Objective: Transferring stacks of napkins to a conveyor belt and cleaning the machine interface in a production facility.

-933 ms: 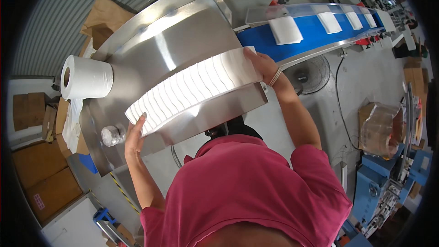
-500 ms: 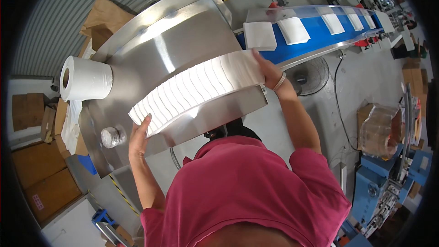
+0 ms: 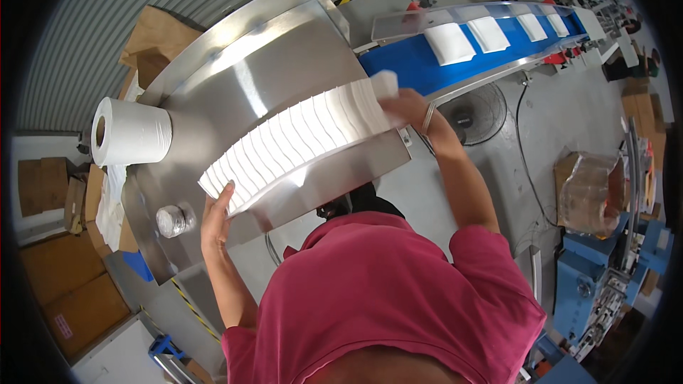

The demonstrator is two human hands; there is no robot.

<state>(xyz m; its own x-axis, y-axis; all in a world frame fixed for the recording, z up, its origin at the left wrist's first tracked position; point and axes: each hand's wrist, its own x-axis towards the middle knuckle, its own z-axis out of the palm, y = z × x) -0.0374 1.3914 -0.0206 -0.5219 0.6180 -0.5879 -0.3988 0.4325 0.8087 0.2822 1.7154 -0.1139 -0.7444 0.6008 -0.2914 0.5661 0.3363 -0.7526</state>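
A long curved row of white folded paper napkins (image 3: 299, 135) lies along the near side of the steel table (image 3: 206, 99), packed on edge in bundles with dark lines between them. My left hand (image 3: 215, 217) holds the row's left end, its thumb on top and its fingers around the end. At the right end, my right hand (image 3: 409, 108) is blurred and close against the napkins, its fingers partly hidden. A smeared white piece (image 3: 385, 84) sticks up beside it, above the row's level.
A blue conveyor belt (image 3: 398, 60) with several white napkin stacks (image 3: 449, 43) runs off to the far right. A white paper roll (image 3: 131, 131) and a clear tape roll (image 3: 171, 221) stand on the table's left. Below the belt is a fan (image 3: 473, 117); cardboard boxes (image 3: 75, 270) are at left.
My right hand has drawn slightly left and a white piece now shows beside it. The stack at the belt's near end is gone from there. My left hand stays at the row's left end.
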